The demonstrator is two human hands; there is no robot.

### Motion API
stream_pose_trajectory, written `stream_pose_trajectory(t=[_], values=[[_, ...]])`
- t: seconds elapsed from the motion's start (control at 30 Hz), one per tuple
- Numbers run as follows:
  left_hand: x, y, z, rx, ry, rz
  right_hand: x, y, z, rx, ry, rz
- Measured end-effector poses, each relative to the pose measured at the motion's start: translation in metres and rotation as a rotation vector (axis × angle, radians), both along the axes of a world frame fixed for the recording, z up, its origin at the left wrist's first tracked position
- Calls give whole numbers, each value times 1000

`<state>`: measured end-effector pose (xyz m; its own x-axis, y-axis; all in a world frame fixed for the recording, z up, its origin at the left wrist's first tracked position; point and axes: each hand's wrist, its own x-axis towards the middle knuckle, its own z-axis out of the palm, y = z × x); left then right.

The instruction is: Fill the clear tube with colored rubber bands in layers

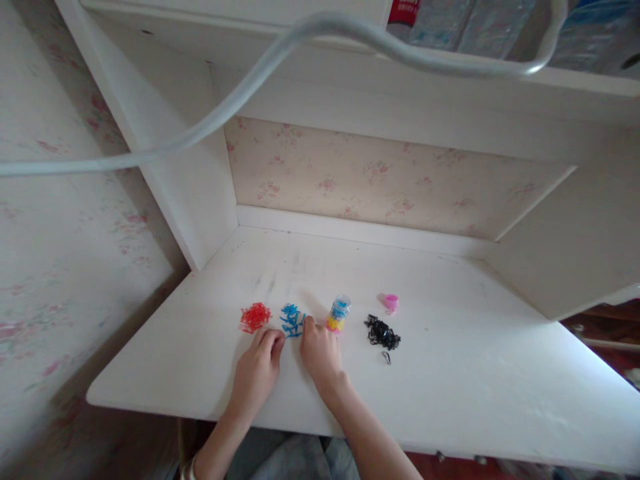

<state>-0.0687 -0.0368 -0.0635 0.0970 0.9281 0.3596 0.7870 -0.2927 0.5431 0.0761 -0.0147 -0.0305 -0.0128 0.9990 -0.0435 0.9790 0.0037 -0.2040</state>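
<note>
Both my hands rest on a white desk [450, 373]. My left hand [260, 363] lies knuckles up with its fingers curled under, just below a red pile of small rubber bands [255, 317]. My right hand [320, 350] is also closed, fingertips at the edge of a blue pile of bands [292, 320]. What either hand pinches, if anything, is hidden. A small clear jar [339, 313] with blue and yellow bands stands right of my right hand. Its pink lid [391, 302] lies farther right, above a black pile of bands [383, 332].
The desk sits in a white alcove with floral wallpaper at the back [380, 177] and a side panel [195, 193] on the left. A clear hose [240, 100] arcs overhead. A shelf above holds plastic-wrapped items [475, 27]. One stray black band [387, 358] lies below the black pile.
</note>
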Motion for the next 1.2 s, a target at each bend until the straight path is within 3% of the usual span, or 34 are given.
stream_pose_trajectory(t=[0.2,0.37,0.5,0.6,0.73,1.2], values=[[-1,-1,2,-6,-30,-21,1,-15,6,53,24,10],[-1,0,2,-24,-62,-8,34,-38,29,310,437,64],[-1,0,1,-24,-68,-20,73,-27,53,503,656,-183],[-1,-1,1,-24,-67,-26,88,-12,62,501,667,-197],[-1,-2,1,-29,-56,-23,88,-2,61,457,648,-144],[-2,0,0,10,-65,-26,91,1,55,446,713,-210]])
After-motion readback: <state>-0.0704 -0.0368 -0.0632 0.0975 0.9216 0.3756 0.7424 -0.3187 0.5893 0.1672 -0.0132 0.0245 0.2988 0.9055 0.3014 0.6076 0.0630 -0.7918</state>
